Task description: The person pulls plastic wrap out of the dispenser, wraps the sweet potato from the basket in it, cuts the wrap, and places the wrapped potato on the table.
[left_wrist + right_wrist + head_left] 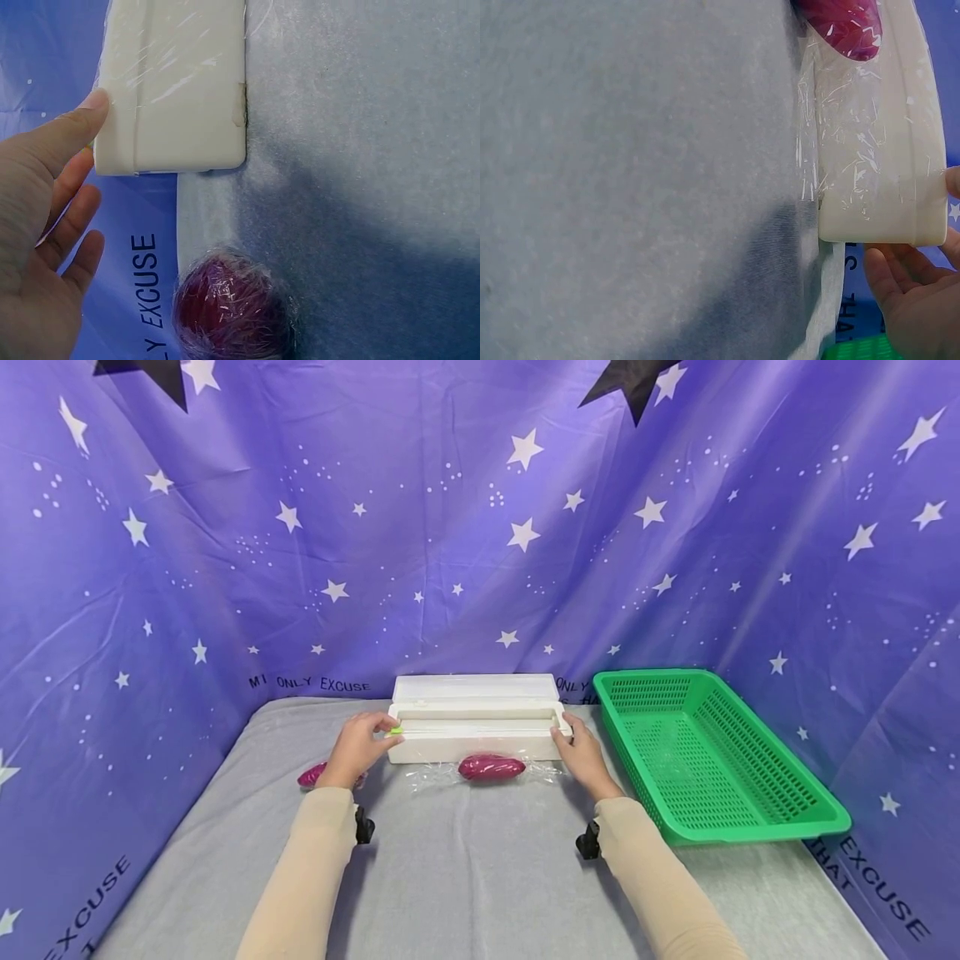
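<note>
A white cling film dispenser (480, 748) lies across the back of the table, its lid (476, 687) raised. My left hand (358, 745) is at its left end, thumb and index finger pinching the small yellow-green slide cutter (396, 731) on the rim. My right hand (583, 755) grips the right end, thumb on the upper edge. Clear film (855, 135) hangs down the front face. On the film before the dispenser sits a purplish-red sweet potato (491, 767). A second one, wrapped in film (229, 311), lies by my left wrist and is partly hidden in the head view.
A green plastic basket (648, 777) stands at the right, close to my right forearm. Grey cloth (465, 877) covers the table. A purple star-printed curtain (450, 552) hangs directly behind the dispenser and along both sides.
</note>
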`<control>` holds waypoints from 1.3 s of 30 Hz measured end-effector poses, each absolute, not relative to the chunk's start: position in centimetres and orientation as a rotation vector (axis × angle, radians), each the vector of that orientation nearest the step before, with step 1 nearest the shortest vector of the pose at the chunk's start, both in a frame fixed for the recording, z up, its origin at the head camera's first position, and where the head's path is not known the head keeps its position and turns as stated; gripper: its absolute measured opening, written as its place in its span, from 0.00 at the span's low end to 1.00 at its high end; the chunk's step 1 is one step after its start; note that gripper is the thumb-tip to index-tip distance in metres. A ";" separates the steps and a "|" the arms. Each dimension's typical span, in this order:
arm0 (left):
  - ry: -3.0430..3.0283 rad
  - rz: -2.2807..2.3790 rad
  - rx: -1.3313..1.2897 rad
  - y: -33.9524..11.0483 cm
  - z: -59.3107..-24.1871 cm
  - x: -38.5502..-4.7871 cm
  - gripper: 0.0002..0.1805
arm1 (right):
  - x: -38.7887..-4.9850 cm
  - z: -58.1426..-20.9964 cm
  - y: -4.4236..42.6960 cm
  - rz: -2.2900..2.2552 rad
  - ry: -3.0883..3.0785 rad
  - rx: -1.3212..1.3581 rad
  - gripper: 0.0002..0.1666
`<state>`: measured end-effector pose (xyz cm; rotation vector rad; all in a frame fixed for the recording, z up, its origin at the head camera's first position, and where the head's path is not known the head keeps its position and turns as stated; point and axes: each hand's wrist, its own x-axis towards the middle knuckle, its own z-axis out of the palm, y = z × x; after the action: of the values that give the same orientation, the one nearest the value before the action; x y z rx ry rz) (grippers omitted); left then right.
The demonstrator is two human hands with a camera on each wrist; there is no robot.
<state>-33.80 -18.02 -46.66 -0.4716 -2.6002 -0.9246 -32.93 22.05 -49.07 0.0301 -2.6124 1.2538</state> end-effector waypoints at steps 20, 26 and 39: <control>-2.607 -0.928 -0.594 -18.0 -46.2 -34.2 0.10 | -32.9 -49.0 22.1 1.245 -2.626 0.027 0.33; -2.638 -0.910 -0.603 -18.0 -46.0 -34.2 0.09 | -32.9 -48.9 22.0 1.260 -2.621 0.034 0.33; -2.749 -0.926 -0.579 -17.6 -45.3 -34.3 0.11 | -32.9 -48.8 22.0 1.239 -2.644 0.028 0.33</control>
<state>-34.25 -17.57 -45.31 -0.5786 -2.7494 -0.9257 -32.88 21.99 -48.85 0.0277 -2.6437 1.2388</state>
